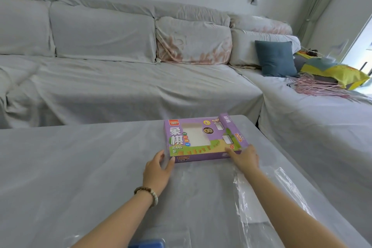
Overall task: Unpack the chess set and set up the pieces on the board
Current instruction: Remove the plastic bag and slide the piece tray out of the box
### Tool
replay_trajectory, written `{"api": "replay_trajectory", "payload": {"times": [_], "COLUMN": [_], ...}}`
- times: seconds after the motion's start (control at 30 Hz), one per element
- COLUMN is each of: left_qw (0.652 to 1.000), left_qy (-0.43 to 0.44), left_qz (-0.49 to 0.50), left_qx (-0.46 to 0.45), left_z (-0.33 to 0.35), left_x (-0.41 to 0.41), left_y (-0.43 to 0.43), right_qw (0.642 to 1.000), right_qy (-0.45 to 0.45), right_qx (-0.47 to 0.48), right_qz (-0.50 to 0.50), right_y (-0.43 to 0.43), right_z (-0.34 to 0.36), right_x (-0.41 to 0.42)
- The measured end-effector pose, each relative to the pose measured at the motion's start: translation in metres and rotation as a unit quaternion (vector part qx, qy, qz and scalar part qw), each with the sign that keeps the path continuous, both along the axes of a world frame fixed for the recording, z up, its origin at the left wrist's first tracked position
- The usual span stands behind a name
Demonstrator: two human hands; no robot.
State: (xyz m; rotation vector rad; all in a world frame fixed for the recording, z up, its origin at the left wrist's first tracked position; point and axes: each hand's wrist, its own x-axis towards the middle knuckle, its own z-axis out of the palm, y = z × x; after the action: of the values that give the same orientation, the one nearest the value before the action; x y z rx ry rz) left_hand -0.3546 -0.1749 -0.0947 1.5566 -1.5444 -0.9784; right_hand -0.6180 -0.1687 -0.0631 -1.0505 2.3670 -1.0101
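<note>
A flat purple chess set box (218, 137), printed with "XIANG QI" and large Chinese characters, is seen lying face up on a table (80, 167) draped in grey cloth, toward the far right part of the tabletop. A clear window is cut into its lid; only a pale interior shows through it, and no pieces or board can be made out.

The box is held at its two near corners. The left hand (158, 172) is cupped round the near left corner, with the thumb laid against the front edge and the fingers (161, 154) kept together along the left side. The right hand (245, 159) is set at the near right corner, its thumb stretched out across the lid and apart from the other fingers, which are bent over the right side, where their tips are hidden. A beaded bracelet (149, 194) is worn on the left wrist.

Crinkled clear plastic wrap (259, 199) is spread on the table beside the right forearm; its edges are hard to trace against the cloth. A blue object (148, 244) is cut off by the bottom edge and cannot be identified.

Behind the table, a long sofa (120, 86) is covered with pale sheets. At its right end a dark teal cushion (275, 58), a yellow bag (342, 73) and a bundle of thin pink rods (322, 89) are seen, blurred and partly cropped by the frame.
</note>
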Motion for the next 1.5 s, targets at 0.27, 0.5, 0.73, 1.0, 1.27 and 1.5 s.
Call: {"api": "replay_trajectory", "payload": {"times": [0.27,0.5,0.73,1.0,1.27,1.5], "left_qw": [0.989,0.930,0.961,0.978,0.988,0.991], "left_qy": [-0.124,-0.347,-0.255,-0.179,-0.142,-0.129], "left_qz": [-0.076,-0.102,-0.105,-0.104,-0.054,-0.017], "left_qx": [-0.037,-0.060,-0.020,-0.013,-0.031,0.006], "left_z": [0.022,0.017,0.012,0.017,0.010,0.016], "left_x": [0.072,0.158,0.212,0.241,0.241,0.235], "left_y": [0.088,0.171,0.235,0.262,0.269,0.267], "right_qw": [0.984,0.968,0.964,0.929,0.848,0.870], "right_qy": [-0.043,-0.129,-0.157,0.131,0.262,0.192], "right_qx": [-0.100,0.015,0.026,-0.015,0.100,0.149], "right_qz": [0.138,0.216,0.213,0.345,0.450,0.429], "right_y": [0.085,0.189,0.252,0.255,0.218,0.208], "right_z": [0.036,0.000,-0.009,0.002,0.015,0.024], "right_x": [0.081,0.181,0.225,0.265,0.320,0.335]}}
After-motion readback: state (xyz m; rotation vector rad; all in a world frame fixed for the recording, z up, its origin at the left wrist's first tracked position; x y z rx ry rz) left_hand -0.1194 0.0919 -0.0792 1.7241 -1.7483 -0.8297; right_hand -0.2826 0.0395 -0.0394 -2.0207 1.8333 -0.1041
